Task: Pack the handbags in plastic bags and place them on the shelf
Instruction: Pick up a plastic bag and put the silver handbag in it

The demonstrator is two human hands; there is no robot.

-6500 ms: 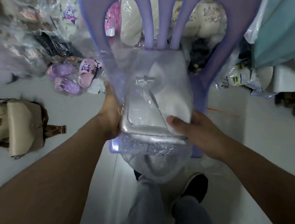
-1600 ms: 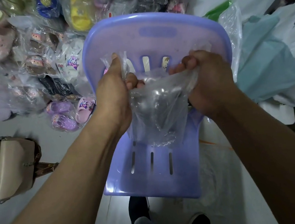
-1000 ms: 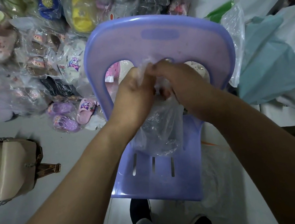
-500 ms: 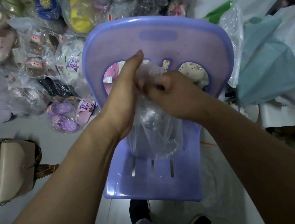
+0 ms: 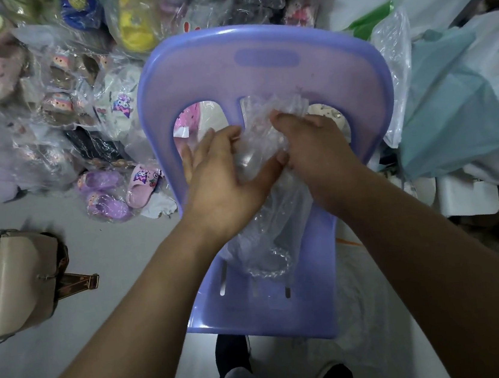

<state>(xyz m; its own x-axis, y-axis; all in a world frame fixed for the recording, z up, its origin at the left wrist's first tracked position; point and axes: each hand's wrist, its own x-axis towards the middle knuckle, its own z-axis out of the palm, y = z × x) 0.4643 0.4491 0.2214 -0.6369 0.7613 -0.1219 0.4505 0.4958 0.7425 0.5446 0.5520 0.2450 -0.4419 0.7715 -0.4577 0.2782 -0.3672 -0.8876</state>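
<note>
A lilac moulded-plastic chair [image 5: 291, 306], glossy with a slotted seat and cut-out back, stands under and beyond the two hands. Past the hands and off to their left, a heap of cartoon slippers [image 5: 51, 97] sealed in crinkled clear film covers the floor. To the right of the grip slumps a teal plastic sack [image 5: 453, 119]. Well off to the left, lower than the hands, a beige smooth-leather handbag [image 5: 17, 280] with a brown strap lies on the pale floor. Between the hands hangs a clear plastic bag [image 5: 288, 212], its bottom resting on the seat. The packed handbag [image 5: 278, 226] shows only dimly through it, and a beaded chain [image 5: 272, 266] is coiled at the bottom. The right hand [image 5: 315, 149] curls tightly round the bag's bunched, crumpled top. The left hand [image 5: 224, 173] lies against the neck with fingers nearly straight, the thumb pressed under the twist.
</note>
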